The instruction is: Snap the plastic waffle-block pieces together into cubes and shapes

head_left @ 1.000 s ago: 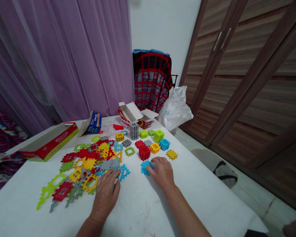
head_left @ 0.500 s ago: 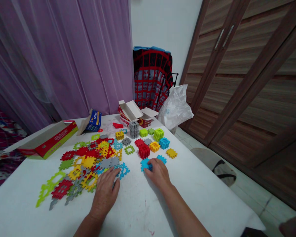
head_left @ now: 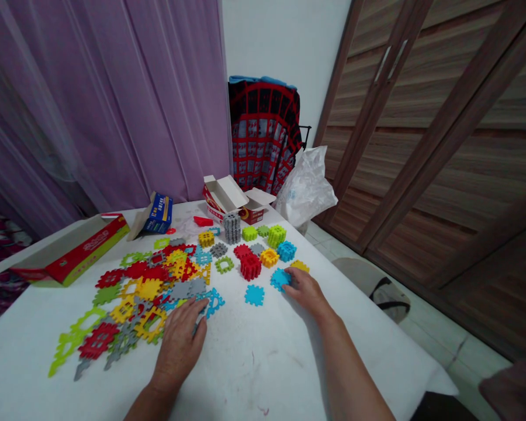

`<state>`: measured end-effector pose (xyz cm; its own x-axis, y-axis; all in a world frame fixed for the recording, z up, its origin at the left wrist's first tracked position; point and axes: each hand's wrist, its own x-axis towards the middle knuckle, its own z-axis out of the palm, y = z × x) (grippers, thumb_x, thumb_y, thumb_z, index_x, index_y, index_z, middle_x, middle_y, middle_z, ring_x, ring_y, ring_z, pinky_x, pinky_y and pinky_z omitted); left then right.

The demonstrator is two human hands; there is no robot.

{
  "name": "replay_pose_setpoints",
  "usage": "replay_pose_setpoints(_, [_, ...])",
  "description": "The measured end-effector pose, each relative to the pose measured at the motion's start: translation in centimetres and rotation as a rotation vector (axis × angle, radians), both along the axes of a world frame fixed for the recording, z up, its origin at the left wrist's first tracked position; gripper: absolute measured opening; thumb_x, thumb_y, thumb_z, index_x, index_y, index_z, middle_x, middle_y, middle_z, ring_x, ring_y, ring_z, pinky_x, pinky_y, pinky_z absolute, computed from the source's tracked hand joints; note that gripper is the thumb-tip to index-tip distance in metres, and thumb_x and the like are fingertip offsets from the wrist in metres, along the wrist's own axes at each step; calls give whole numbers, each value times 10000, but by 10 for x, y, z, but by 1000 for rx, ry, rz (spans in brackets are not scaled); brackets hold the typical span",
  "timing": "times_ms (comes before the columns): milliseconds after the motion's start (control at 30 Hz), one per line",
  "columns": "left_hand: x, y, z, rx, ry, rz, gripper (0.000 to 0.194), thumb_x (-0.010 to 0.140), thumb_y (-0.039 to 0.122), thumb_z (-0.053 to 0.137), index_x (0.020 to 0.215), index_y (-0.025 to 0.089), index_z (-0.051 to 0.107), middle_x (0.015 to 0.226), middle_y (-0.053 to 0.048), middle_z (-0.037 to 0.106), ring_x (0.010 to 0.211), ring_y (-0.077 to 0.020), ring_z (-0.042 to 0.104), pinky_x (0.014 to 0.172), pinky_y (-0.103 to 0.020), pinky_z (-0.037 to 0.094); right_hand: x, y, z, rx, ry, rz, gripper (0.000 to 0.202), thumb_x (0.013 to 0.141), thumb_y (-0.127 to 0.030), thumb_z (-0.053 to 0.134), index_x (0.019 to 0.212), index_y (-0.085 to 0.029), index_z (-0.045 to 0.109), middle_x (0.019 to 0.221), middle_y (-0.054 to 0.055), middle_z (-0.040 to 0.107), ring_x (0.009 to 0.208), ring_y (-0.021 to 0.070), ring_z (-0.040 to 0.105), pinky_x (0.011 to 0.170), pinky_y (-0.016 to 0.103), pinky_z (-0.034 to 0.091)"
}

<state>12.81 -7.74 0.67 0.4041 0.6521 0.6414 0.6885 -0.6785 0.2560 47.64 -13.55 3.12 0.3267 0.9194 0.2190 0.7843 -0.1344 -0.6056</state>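
Observation:
My right hand [head_left: 307,290] has its thumb and fingers closed about the right edge of a blue notched plastic tile [head_left: 279,279], which lies on the white table [head_left: 263,356]. Just left of it a second blue tile [head_left: 255,295] lies flat, apart from the hand. My left hand [head_left: 180,334] rests with fingers stretched out on the near right edge of a loose pile of interlocking pieces. Under and beside those fingertips show a blue openwork piece [head_left: 215,302] and grey tiles [head_left: 188,288]. A yellow tile [head_left: 300,266] sits partly behind my right fingers.
Stacks sorted by colour stand farther back: red tiles [head_left: 250,266], yellow tiles [head_left: 270,258], blue tiles [head_left: 286,251], green tiles [head_left: 276,235] and grey tiles [head_left: 232,228]. Behind are a blue box [head_left: 160,214], an open red box [head_left: 85,251] and a white plastic bag [head_left: 307,187].
My right hand has moved right, off the nearer blue tile, to the other blue tile. The nearer tile now lies uncovered. My left hand stays at the pile; the view has shifted slightly.

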Motion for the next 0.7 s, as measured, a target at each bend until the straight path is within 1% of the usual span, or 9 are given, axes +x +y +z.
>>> replay_pose_setpoints(133, [0,0,1,19,17,-5,304,912,274,461,1132,224,664,1081,-76,747,1076,-258,655,921,-421,512,-7,1,-2,-39,-42,42,393,727,-251,610,1116,-212,654,1098,49,706,942,202,633,872,308,468])
replay_pose_setpoints(267, [0,0,2,48,32,0,303,920,269,446,1123,212,664,1075,-85,747,1063,-258,659,911,-418,513,-9,-2,-2,-33,-82,47,411,737,-243,598,1142,-186,642,1134,73,692,1021,210,620,912,299,451])
replay_pose_setpoints(433, [-1,1,-1,-7,16,-3,315,909,284,456,1134,228,668,1080,-77,746,1083,-263,650,938,-437,502,-13,-5,-4,-30,-121,23,455,730,-254,619,1182,-198,630,1205,81,664,1116,221,591,981,311,422])
replay_pose_setpoints(533, [-1,1,-2,-30,7,2,320,904,283,457,1140,240,669,1088,-69,744,1095,-257,646,951,-436,497,-18,-4,-4,-48,-137,-1,472,719,-239,631,1189,-205,626,1216,81,659,1135,224,581,997,318,411])
replay_pose_setpoints(600, [-1,1,-1,-27,7,5,317,904,276,456,1135,239,669,1089,-70,744,1094,-256,646,951,-436,496,-20,-3,-4,-54,-137,-8,471,717,-221,623,1188,-208,625,1210,76,664,1129,223,585,999,325,409])
replay_pose_setpoints(700, [-1,0,2,0,21,1,308,908,268,454,1128,233,666,1080,-71,746,1081,-255,650,939,-432,500,-22,1,-4,-20,-122,-33,456,733,-248,626,1186,-200,622,1215,82,665,1130,234,588,998,344,415])
